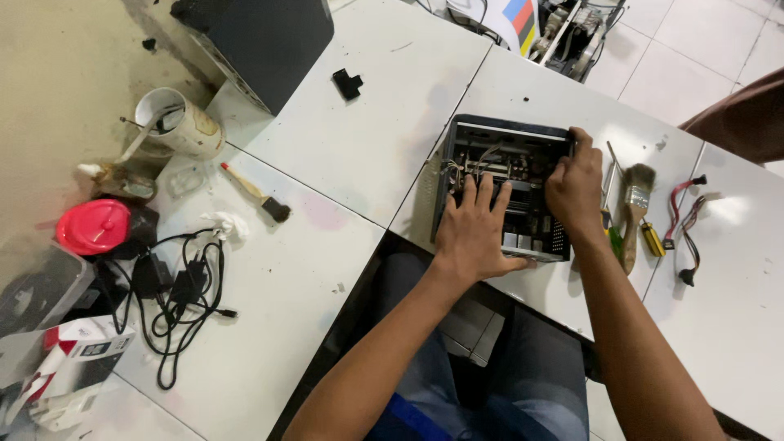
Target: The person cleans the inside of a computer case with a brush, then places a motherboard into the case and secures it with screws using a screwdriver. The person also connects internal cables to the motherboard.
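An open black computer case (457, 139) lies on the white table (384, 131), its wiring and boards showing. My left hand (474, 233) rests flat inside it with the fingers spread over the components. My right hand (576, 184) reaches into the case's right side, fingers curled at the far right corner; what they grip is hidden. A paintbrush (635, 204) with a wooden handle lies just right of the case, beside a yellow-handled screwdriver (652, 239) and a thin metal tool (608, 175).
Red and black cables (684, 220) lie at the right. Left of the case are a small brush (257, 194), black power adapters with cords (175, 294), a paper cup (175, 122), a red lid (92, 226), a black box (261, 41) and a small black clip (347, 83).
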